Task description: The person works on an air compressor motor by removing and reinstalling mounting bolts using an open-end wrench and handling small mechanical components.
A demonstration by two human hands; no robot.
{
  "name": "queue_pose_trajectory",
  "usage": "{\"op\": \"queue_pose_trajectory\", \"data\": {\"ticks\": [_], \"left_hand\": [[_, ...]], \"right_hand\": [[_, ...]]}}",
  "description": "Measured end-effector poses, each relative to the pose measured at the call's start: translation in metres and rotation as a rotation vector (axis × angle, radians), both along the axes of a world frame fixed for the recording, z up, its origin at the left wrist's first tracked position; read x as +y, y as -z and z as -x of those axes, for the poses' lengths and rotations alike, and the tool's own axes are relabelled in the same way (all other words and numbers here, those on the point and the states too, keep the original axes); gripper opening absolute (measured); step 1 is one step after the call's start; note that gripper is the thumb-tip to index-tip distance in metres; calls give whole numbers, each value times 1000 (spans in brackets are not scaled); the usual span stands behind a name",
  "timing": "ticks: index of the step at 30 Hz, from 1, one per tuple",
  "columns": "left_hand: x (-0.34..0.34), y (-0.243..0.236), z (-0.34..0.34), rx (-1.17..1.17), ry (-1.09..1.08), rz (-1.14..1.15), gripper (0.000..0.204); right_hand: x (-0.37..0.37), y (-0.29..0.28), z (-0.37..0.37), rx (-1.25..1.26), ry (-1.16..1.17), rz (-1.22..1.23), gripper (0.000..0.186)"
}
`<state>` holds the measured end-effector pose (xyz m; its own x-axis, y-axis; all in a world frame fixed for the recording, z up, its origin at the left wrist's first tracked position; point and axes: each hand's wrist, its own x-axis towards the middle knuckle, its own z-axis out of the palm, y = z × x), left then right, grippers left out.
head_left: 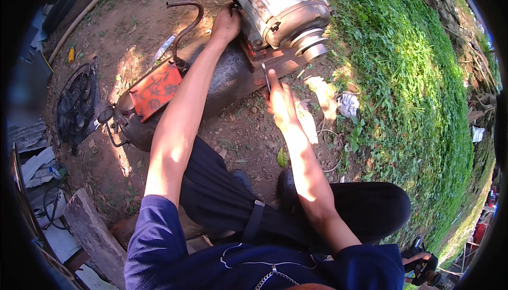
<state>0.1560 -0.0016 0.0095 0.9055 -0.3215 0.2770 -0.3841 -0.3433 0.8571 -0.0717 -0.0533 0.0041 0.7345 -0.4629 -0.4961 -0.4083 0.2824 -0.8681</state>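
Observation:
A grey electric motor (280, 6) with peeling paint and a stepped pulley (311, 43) sits on a rusty mounting plate (286, 63). The plate rests on top of a dark cylindrical tank (225, 81), which lies on the ground. My right hand (279, 99) is closed around a wrench (265, 72), whose upper end reaches the plate's near edge below the motor. On the motor's left side, my left hand (226, 24) is curled in close by the motor foot. Its fingertips are hidden, so what they grip does not show.
An orange-red plate (156, 91) and a bent pipe (193, 22) stand on the tank's left part. Black coiled cable (76, 102) lies on the dirt at left. Grass (418, 99) covers the right. A wooden plank (95, 237) is at lower left; another person (420, 266) is at lower right.

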Motion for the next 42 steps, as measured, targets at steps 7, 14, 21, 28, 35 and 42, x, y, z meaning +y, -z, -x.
{"op": "queue_pose_trajectory", "data": {"ticks": [7,14,21,28,35,42], "left_hand": [[2,20,-34,77,-47,-132,51],[-3,12,-32,79,-186,-193,47],[-4,13,-17,115,-256,-198,43],[-9,16,-2,80,-283,51,38],[3,21,2,95,-195,251,36],[-5,35,-2,-55,-157,256,44]], "right_hand": [[-33,16,30,-74,65,101,37],[-36,18,45,-122,137,-54,38],[-40,25,48,-134,140,-95,39],[-42,43,32,-111,-55,259,44],[-40,-31,11,-143,-356,741,30],[-49,-38,-15,-272,-349,870,13]]}}
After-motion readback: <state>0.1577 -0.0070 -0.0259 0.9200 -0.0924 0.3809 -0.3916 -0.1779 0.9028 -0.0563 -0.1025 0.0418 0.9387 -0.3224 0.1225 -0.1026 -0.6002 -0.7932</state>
